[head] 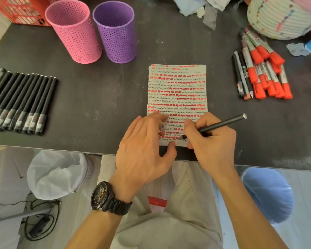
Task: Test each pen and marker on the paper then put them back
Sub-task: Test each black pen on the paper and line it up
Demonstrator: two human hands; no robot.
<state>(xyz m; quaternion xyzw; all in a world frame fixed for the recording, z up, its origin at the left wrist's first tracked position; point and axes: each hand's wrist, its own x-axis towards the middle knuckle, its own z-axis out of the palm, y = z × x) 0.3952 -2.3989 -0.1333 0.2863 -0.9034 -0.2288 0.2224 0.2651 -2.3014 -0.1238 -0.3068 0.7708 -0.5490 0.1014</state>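
Gripping a black pen between thumb and curled fingers, the right hand is pressing the tip onto the paper near its near edge, with the barrel slanting up to the right. The left hand is lying on the sheet's near left corner with its fingers nearly straight. A small grey piece is showing under them, too small to identify. The paper, filled with rows of red dashes and black scribbles, is lying mid-table. Capped black pens are lying in a row at left, and red-capped markers are lying heaped at right. A pink perforated cup and a purple perforated cup are standing far left.
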